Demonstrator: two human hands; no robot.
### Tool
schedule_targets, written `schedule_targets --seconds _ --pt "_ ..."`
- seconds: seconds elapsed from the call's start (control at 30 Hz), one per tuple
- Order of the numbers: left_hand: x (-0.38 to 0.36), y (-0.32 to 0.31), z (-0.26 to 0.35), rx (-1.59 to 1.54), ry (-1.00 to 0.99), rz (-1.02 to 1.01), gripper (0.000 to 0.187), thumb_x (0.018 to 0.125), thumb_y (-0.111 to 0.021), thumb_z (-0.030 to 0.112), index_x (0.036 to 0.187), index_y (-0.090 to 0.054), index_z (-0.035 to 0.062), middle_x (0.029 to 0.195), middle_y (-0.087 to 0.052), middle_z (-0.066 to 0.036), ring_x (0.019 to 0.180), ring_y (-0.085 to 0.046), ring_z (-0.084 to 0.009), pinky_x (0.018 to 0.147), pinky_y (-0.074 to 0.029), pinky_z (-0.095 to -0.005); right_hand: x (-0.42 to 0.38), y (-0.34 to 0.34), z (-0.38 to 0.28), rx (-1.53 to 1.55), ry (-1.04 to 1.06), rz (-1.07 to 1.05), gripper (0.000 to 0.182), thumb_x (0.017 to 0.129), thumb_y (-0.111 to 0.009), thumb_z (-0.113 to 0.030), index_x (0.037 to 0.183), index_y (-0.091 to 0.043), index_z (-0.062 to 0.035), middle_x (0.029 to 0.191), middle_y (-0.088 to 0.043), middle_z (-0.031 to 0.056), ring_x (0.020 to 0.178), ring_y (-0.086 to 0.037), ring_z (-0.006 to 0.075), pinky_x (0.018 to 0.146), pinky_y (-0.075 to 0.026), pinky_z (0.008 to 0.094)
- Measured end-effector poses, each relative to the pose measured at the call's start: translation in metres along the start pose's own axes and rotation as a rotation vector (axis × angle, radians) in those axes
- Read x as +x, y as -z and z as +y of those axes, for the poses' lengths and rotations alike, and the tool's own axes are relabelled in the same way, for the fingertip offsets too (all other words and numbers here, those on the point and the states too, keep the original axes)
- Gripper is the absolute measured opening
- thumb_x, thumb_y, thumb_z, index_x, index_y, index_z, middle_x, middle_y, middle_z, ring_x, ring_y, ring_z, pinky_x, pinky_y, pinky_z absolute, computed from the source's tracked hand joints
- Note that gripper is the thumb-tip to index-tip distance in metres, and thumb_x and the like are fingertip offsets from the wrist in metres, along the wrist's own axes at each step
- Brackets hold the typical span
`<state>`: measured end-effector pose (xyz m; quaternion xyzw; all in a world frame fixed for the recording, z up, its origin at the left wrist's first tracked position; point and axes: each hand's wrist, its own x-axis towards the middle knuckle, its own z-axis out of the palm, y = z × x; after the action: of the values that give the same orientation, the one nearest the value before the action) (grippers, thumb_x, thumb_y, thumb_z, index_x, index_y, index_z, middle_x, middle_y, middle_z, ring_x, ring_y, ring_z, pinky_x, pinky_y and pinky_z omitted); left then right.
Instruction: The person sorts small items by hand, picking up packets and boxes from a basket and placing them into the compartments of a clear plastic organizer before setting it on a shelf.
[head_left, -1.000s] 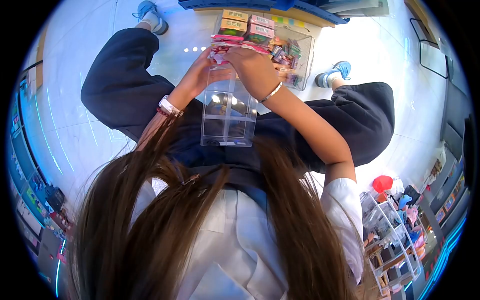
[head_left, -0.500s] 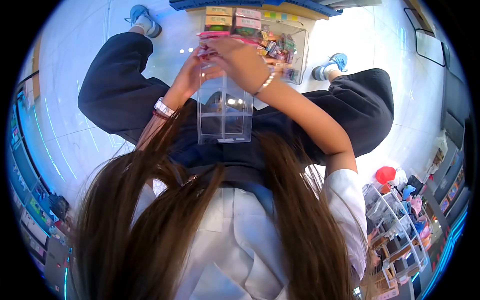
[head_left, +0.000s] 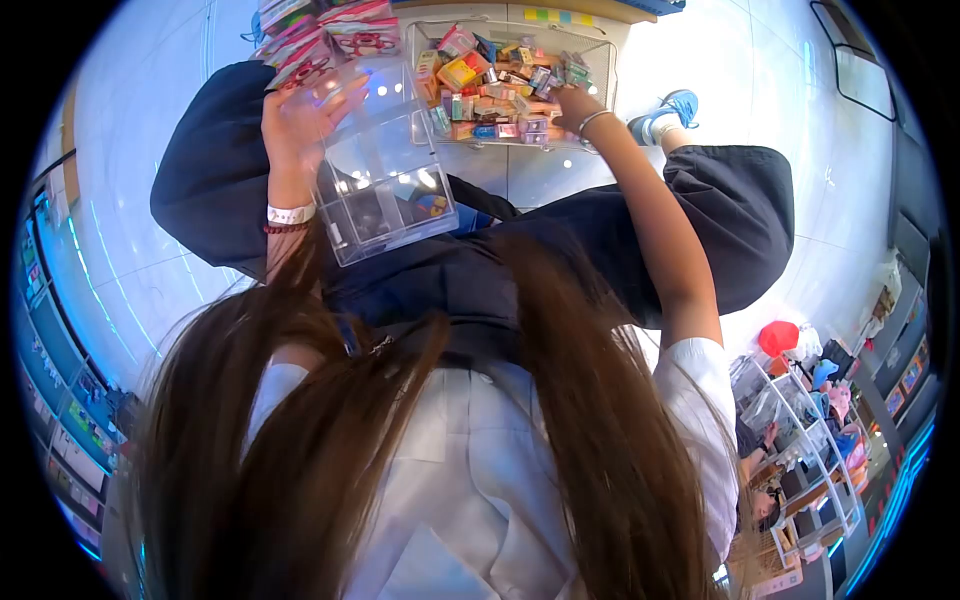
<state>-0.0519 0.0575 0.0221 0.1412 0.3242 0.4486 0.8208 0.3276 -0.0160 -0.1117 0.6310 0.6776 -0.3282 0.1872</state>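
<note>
My left hand (head_left: 312, 118) grips a clear plastic box (head_left: 385, 190) with divided compartments, tilted above my lap. Its fingers press against the side and far part of the box. Pink-edged packets (head_left: 362, 35) sit in rows at the far end of the box, above my left hand. My right hand (head_left: 578, 110) is at the right side of a white mesh basket (head_left: 612, 70), fingertips down among small colourful packs (head_left: 500, 95). The ends of its fingers are hidden there. A yellow and orange pack (head_left: 465, 70) lies on top of the heap.
The basket stands on the pale tiled floor (head_left: 540, 175) between my legs, with a shelf edge (head_left: 590, 8) just beyond. A blue shoe (head_left: 672, 112) is to the right of the basket. At the lower right stands a white rack (head_left: 800, 440) holding assorted goods, with a person beside it.
My right hand has left the clear box and moved right to the basket. My left hand has shifted left with the box, which now tilts. More of the basket's contents show.
</note>
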Motion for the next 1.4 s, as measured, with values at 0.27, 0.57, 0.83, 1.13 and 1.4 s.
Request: schedule_targets --seconds 0.27,0.57,0.83,1.13,1.4 --pt "-0.004 0.006 -0.002 -0.125 0.011 -0.009 0.051 0.076 -0.049 0.027 0.115 -0.043 -0.005 0.124 -0.041 -0.026 0.118 -0.032 -0.055 0.1 -0.03 -0.0559 0.012 -0.046 -0.014 0.046 0.163 -0.012 0.043 0.07 -0.068 -0.02 0.107 -0.053 -0.0029 0.103 -0.058 0.0209 0.099 -0.056 0.0348 0.085 -0.045 0.04" --pt "-0.003 0.007 -0.007 -0.132 -0.01 -0.007 0.055 0.076 -0.049 0.027 0.118 -0.038 -0.0075 0.13 -0.035 -0.03 0.12 -0.03 -0.0554 0.102 -0.028 -0.0553 0.014 -0.052 -0.017 -0.06 0.166 0.051 0.04 0.068 -0.07 -0.018 0.099 -0.053 0.0002 0.107 -0.055 0.0207 0.097 -0.057 0.0346 0.082 -0.047 0.0405" --pt "0.002 0.017 -0.01 -0.247 0.031 -0.058 0.057 0.077 -0.049 0.028 0.123 -0.035 -0.0018 0.133 -0.029 -0.033 0.121 -0.028 -0.0544 0.104 -0.025 -0.0547 0.022 -0.068 -0.013 -0.111 0.121 0.102 0.036 0.068 -0.07 -0.018 0.096 -0.057 -0.0001 0.099 -0.057 0.0215 0.094 -0.058 0.0351 0.08 -0.048 0.0409" --pt "0.0 0.009 -0.015 -0.161 -0.027 -0.053 0.064 0.077 -0.05 0.029 0.13 -0.029 -0.0011 0.134 -0.027 -0.033 0.123 -0.028 -0.0527 0.104 -0.026 -0.0536 0.043 -0.076 0.005 0.068 0.089 -0.07 0.037 0.061 -0.071 -0.021 0.091 -0.064 0.0 0.092 -0.063 0.0209 0.091 -0.061 0.0323 0.081 -0.049 0.0378" --pt "0.002 0.008 -0.016 -0.148 0.011 -0.053 0.065 0.078 -0.05 0.029 0.13 -0.029 -0.0023 0.134 -0.029 -0.032 0.122 -0.029 -0.0523 0.103 -0.029 -0.0523 0.033 -0.064 -0.001 0.044 0.127 -0.041 0.04 0.059 -0.073 -0.023 0.092 -0.063 -0.0009 0.092 -0.063 0.0189 0.089 -0.06 0.0328 0.08 -0.048 0.0378"
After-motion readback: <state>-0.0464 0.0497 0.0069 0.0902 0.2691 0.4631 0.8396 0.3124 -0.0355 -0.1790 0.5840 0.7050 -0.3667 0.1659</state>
